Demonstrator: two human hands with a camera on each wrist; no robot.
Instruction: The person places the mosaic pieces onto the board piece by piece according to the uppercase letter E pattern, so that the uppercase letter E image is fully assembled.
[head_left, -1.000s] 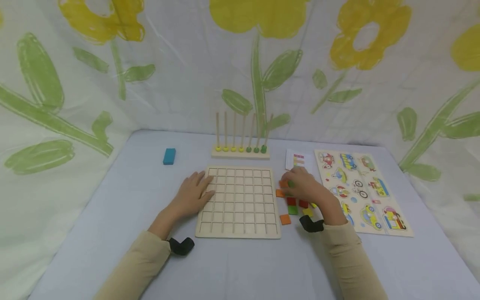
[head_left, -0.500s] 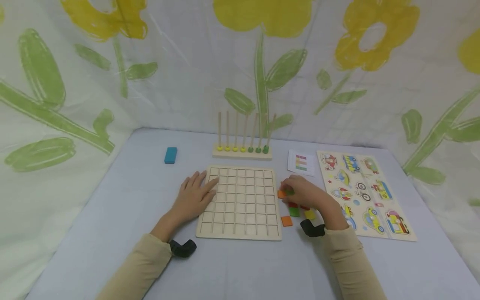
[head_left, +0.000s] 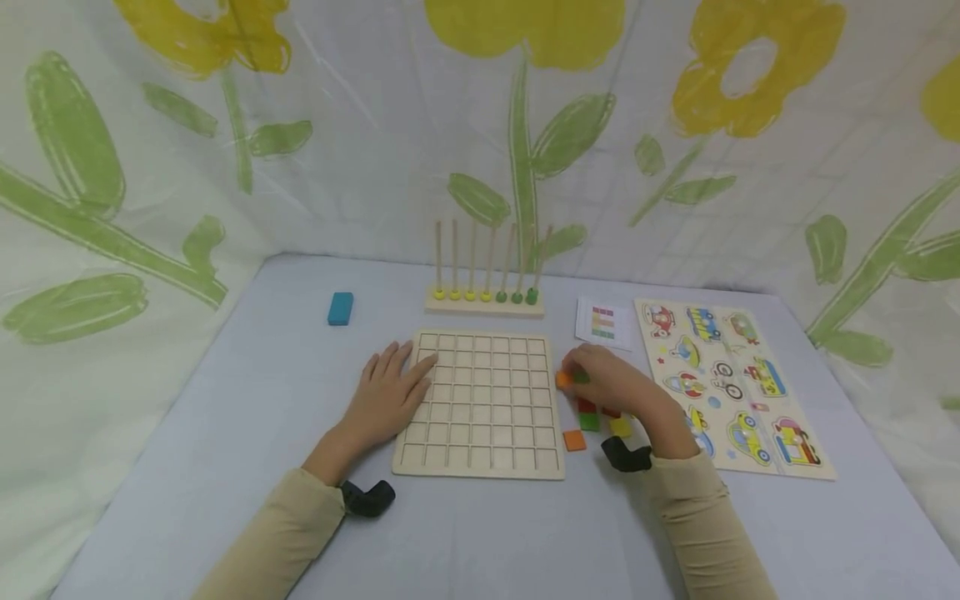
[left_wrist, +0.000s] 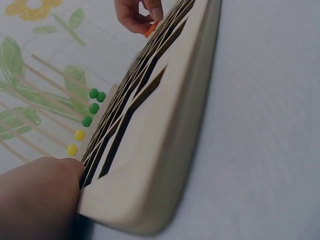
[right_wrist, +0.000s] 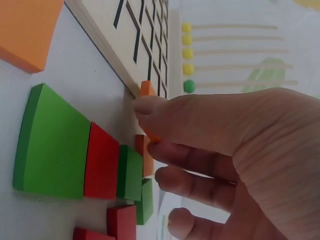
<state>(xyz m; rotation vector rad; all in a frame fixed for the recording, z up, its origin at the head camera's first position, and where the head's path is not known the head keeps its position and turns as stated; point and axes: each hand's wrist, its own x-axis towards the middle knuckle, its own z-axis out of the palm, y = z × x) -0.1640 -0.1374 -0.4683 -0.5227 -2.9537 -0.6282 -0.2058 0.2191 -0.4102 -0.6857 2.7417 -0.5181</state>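
Note:
Fingers spread, the left hand rests on the left edge of a wooden grid board. The right hand, beside the board's right edge, pinches an orange tile between thumb and index finger. In the right wrist view that orange tile stands on edge by the board, with the other fingers loosely curled. Below the hand lie red tiles, green tiles and a yellow tile. Another orange tile lies nearer the front. The palm hides part of the tile group.
Behind the board stands a peg rack with yellow and green beads. A printed card lies at the back right, next to a picture puzzle board. A blue block is at the back left.
The right hand has lifted an orange tile slightly from the group by the board's edge. It has drawn back from the printed card, which shows more fully. The left hand has barely moved.

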